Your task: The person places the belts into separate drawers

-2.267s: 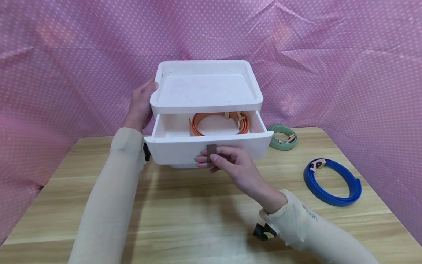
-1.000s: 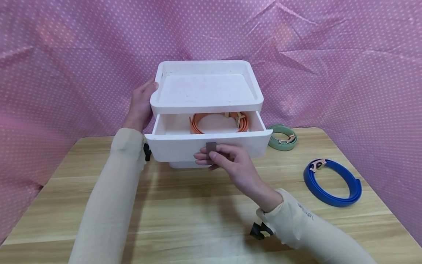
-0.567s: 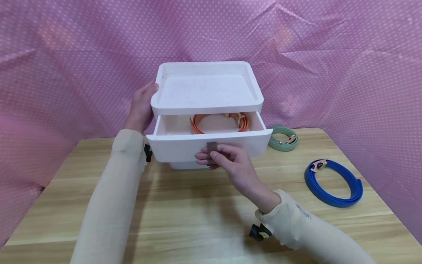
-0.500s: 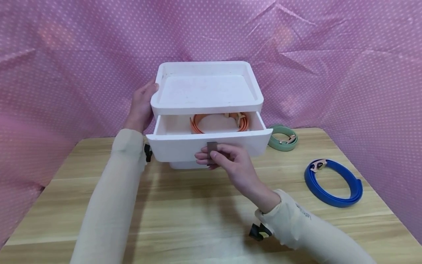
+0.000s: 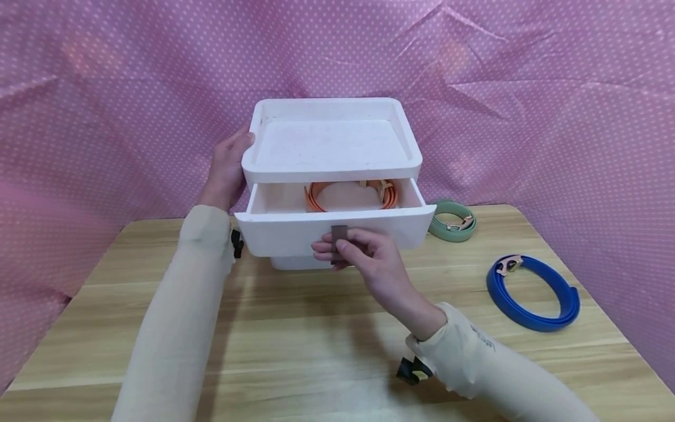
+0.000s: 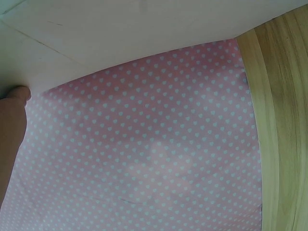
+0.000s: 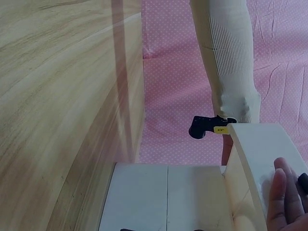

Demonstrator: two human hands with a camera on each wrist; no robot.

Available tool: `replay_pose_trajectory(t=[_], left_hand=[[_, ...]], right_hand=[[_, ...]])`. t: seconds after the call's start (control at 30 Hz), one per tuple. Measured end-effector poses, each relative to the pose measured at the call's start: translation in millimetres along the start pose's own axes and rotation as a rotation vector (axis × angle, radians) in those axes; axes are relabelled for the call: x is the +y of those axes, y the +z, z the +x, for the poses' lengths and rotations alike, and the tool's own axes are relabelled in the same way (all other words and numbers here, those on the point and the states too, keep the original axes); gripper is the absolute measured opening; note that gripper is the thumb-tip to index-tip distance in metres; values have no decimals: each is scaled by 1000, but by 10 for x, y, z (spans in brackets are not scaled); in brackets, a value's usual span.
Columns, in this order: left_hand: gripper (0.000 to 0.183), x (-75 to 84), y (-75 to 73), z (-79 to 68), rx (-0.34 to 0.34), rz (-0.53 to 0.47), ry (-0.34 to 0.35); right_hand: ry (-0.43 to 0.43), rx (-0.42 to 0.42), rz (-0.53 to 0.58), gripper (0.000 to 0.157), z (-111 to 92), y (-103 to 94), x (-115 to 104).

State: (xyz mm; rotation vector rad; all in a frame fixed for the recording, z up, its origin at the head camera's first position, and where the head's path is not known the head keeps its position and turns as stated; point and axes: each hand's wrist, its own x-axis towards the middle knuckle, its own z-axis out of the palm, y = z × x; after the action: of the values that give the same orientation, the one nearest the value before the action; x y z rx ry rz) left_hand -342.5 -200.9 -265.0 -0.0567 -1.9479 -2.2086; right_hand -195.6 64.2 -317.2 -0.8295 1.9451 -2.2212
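My right hand (image 5: 379,266) pinches a dark brown pull tab (image 5: 339,232) on the front of a white upper drawer (image 5: 279,235). That drawer stands partly out of a white two-drawer box (image 5: 332,174) with a tray-like top. Inside it lies a coiled orange belt (image 5: 392,197) with a gold-coloured buckle, partly hidden by the box top. Against the box's left side rests my left hand (image 5: 224,170), its thumb at the rim; the other fingers are mostly hidden. In the left wrist view, a fingertip touches the white side wall (image 6: 144,33).
To the right of the box, a coiled green belt (image 5: 452,236) lies on the wooden table (image 5: 295,351). Nearer the table's right edge is a coiled blue belt (image 5: 506,300). A pink dotted cloth (image 5: 337,47) hangs behind and at both sides.
The upper drawer has slid slightly into the box, and my right hand on its tab has gone with it. My left hand has stayed at the box's left side.
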Motion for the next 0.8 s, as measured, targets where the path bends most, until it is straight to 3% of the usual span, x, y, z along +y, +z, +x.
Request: replay_pose_trajectory(t=[0.53,0.8], left_hand=[[46,-8,2,-40,-15,12,39],[47,-18,2,-34,-2,9,13]], right_hand=[[-7,9,18,28,1,8,44],[0,13,9,27,18,17,47]])
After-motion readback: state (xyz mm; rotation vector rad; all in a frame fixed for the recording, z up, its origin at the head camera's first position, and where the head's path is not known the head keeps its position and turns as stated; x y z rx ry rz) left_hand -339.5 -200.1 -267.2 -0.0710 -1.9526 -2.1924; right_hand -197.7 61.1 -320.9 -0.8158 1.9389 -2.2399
